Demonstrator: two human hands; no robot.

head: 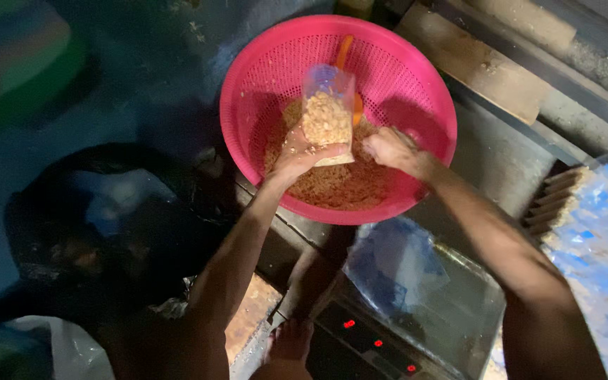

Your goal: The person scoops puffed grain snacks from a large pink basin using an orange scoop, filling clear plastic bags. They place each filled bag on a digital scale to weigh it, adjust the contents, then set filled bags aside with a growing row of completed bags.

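The left hand [297,149] holds a small clear bag [328,112], partly filled with pale crumbly grains, upright over the pink perforated basket [262,63]. The right hand [392,149] is in the basket just beside the bag, fingers bent down into the heap of grains [339,184], and it seems to hold nothing. An orange scoop [345,51] stands behind the bag, and a scale [374,345] with a blue bag [392,264] lies below.
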